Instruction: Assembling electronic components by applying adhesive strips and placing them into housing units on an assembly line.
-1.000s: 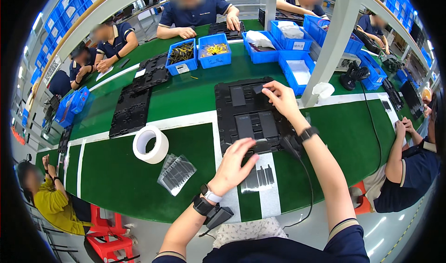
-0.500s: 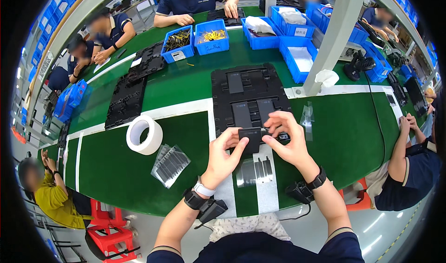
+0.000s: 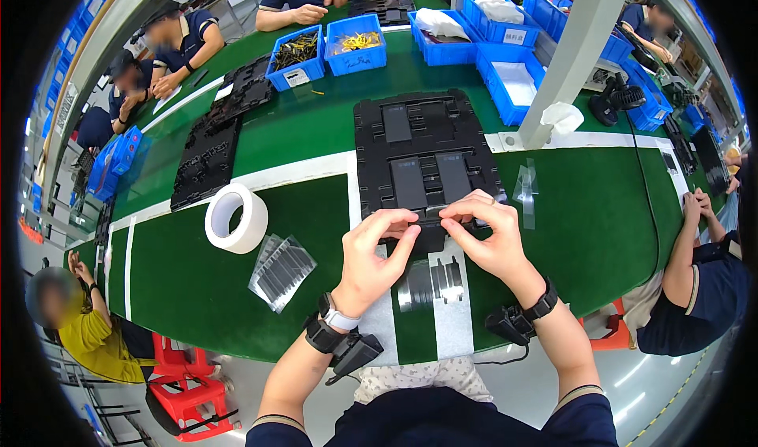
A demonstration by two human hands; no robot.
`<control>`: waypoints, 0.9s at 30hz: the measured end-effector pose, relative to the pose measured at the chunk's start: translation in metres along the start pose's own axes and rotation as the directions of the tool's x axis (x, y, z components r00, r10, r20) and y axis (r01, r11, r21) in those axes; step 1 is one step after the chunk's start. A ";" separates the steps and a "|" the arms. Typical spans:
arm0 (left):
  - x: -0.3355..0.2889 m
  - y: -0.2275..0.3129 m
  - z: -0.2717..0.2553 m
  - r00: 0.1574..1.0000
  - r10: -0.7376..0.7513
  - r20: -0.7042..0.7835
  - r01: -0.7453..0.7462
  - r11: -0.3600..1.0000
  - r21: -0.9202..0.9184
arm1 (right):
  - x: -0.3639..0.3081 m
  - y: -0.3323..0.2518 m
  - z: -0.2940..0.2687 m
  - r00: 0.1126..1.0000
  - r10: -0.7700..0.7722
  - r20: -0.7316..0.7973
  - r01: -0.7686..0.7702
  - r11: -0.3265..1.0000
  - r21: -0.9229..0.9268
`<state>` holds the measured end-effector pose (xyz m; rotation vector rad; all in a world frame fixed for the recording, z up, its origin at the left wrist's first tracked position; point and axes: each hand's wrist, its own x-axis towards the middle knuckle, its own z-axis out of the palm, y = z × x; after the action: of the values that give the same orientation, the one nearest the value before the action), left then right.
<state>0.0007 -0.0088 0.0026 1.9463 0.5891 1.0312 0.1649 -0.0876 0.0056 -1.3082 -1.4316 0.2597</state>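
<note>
A flat black rectangular block, resembling a battery pack, is held at the near edge of a black moulded tray. My left hand pinches its upper left corner between thumb and fingers. On the upper right, my right hand has thumb and fingertips closed at the same edge; whether a small strip is between them is hidden. Similar blocks lie in the tray's slots, one far block and two nearer ones. Just below my hands lies clear film with dark strips.
A white tape roll and clear sheets with black strips lie left. Blue bins stand at the back. A grey post rises right of the tray, near a small black fan. Co-workers sit around the green table.
My right hand's fingers have closed in on the block's upper edge, and my left hand has shifted to its upper corner. The block looks tilted differently. Across the table, a co-worker's hands have moved.
</note>
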 end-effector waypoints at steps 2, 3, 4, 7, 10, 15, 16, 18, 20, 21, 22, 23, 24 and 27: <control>0.001 0.001 0.001 1.000 0.000 0.000 0.000 1.000 0.011 | 0.001 -0.001 0.001 1.000 -0.019 -0.013 0.019 0.999 -0.033; 0.001 0.002 0.001 1.000 -0.001 -0.016 0.001 1.000 0.024 | 0.001 0.000 0.001 1.000 -0.015 -0.011 0.015 0.999 -0.032; 0.001 0.002 0.002 0.999 -0.002 -0.032 0.003 0.999 0.037 | 0.000 0.000 0.001 1.000 0.004 -0.019 -0.005 1.000 -0.026; 0.002 0.004 0.003 0.999 -0.004 -0.051 0.006 0.999 0.054 | 0.001 -0.001 0.001 0.998 0.059 -0.021 -0.059 0.998 -0.016; 0.002 0.006 0.003 0.998 -0.031 -0.045 0.033 0.999 0.033 | 0.001 -0.003 0.001 0.994 0.113 -0.007 -0.113 0.994 -0.008; 0.002 0.004 0.001 1.000 0.000 -0.022 0.002 0.997 0.078 | 0.000 -0.006 0.005 0.995 0.101 -0.004 -0.101 0.995 0.007; 0.002 0.005 0.001 1.000 0.023 -0.009 -0.022 0.995 0.096 | 0.000 -0.005 0.004 0.995 0.102 0.004 -0.102 0.995 -0.009; 0.004 0.008 0.001 1.000 0.012 -0.001 -0.011 0.994 0.106 | -0.001 -0.001 0.003 0.996 0.078 0.040 -0.078 0.997 -0.012; 0.004 0.008 0.001 1.000 -0.001 0.007 0.001 0.993 0.116 | -0.002 0.001 0.006 0.990 0.122 0.068 -0.125 0.991 0.048; 0.004 0.006 0.000 0.999 -0.007 0.038 0.003 0.994 0.105 | -0.002 0.002 0.007 0.984 0.153 0.093 -0.162 0.981 0.102; 0.004 0.004 0.000 0.997 -0.012 0.071 0.005 0.996 0.094 | -0.003 0.000 0.005 0.975 0.176 0.137 -0.189 0.978 0.090; 0.003 0.005 0.003 0.997 -0.012 0.071 0.006 0.996 0.093 | -0.003 -0.003 0.004 0.975 0.177 0.137 -0.190 0.978 0.090; 0.002 0.006 0.007 0.996 -0.080 0.047 0.082 0.995 -0.064 | -0.002 -0.007 0.003 0.972 0.180 0.153 -0.194 0.978 0.083; -0.004 0.000 0.008 0.964 -0.198 0.179 0.247 0.917 -0.314 | -0.003 -0.012 0.003 0.967 0.216 0.137 -0.235 0.962 0.140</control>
<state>0.0054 -0.0148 -0.0015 1.5967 0.5048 0.7819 0.1553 -0.0927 0.0123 -1.3454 -1.3324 0.6005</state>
